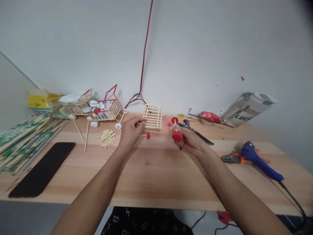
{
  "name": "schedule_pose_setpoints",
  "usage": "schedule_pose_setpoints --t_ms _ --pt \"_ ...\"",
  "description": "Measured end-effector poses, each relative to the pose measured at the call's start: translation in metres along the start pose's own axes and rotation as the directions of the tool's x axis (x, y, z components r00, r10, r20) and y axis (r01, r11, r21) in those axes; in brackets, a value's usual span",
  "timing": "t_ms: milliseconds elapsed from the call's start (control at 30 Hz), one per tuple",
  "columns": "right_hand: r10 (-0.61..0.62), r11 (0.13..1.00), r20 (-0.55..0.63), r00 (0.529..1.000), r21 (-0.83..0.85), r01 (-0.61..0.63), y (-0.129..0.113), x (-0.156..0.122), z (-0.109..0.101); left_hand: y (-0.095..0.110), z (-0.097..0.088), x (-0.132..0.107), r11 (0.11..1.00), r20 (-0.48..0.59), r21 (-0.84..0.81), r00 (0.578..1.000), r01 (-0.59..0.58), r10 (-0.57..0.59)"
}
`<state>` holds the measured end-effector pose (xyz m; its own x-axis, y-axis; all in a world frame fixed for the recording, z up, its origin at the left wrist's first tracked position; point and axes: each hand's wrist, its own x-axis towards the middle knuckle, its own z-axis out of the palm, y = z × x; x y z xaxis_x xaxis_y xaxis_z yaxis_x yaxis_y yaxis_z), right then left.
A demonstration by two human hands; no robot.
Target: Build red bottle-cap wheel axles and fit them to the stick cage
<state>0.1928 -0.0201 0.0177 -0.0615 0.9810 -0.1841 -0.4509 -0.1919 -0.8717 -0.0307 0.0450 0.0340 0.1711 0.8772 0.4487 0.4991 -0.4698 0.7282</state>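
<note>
My left hand [131, 131] has its thumb and fingers closed at the left side of a small basket [153, 118] made of pale wooden sticks. The basket rests on the table near the wall. In my right hand [192, 141] is a wheel axle [177, 136], a short stick with a round red cap on each end, pinched between thumb and fingers above the tabletop. Another stick with a red cap [148, 135] lies just in front of the basket, partly hidden by my left hand. Black-handled pliers [199, 134] lie behind my right hand.
Stick carts [110, 109] with white cap wheels stand at the back left, near cut sticks [107, 138]. A black phone [44, 169] and bagged sticks [19, 140] lie left. To the right are a blue glue gun [260, 161], pliers [231, 159], a red-filled cup [210, 118] and a tilted container [246, 109].
</note>
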Motion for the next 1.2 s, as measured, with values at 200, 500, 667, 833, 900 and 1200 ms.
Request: schedule_pose_setpoints --t_ms 200,500,667,833,900,1200 --pt "-0.043 0.995 -0.016 0.999 -0.086 0.042 -0.002 0.001 0.001 0.003 0.002 -0.002 0.999 0.068 -0.031 0.997 -0.022 0.024" --pt "-0.121 0.925 -0.003 0.993 -0.364 0.112 -0.015 0.0 -0.006 0.0 -0.002 -0.001 0.999 0.022 -0.024 0.999 -0.036 0.037" --pt "-0.195 0.858 -0.035 0.98 -0.49 0.153 -0.013 0.003 -0.011 -0.008 -0.007 0.004 1.0 -0.017 -0.011 1.0 -0.014 0.014" --pt "-0.203 0.76 -0.009 0.979 -0.632 0.151 -0.015 -0.001 -0.008 -0.018 -0.013 0.008 0.999 -0.067 -0.009 0.997 -0.033 0.033" --pt "-0.181 0.728 0.016 0.983 -0.67 0.145 -0.019 -0.003 -0.006 -0.021 -0.017 0.01 1.0 -0.082 -0.001 0.997 0.002 -0.002" --pt "-0.12 0.366 0.266 0.956 -0.883 0.292 -0.03 -0.013 0.006 -0.036 -0.037 0.02 0.996 -0.138 0.016 0.987 0.086 -0.083"
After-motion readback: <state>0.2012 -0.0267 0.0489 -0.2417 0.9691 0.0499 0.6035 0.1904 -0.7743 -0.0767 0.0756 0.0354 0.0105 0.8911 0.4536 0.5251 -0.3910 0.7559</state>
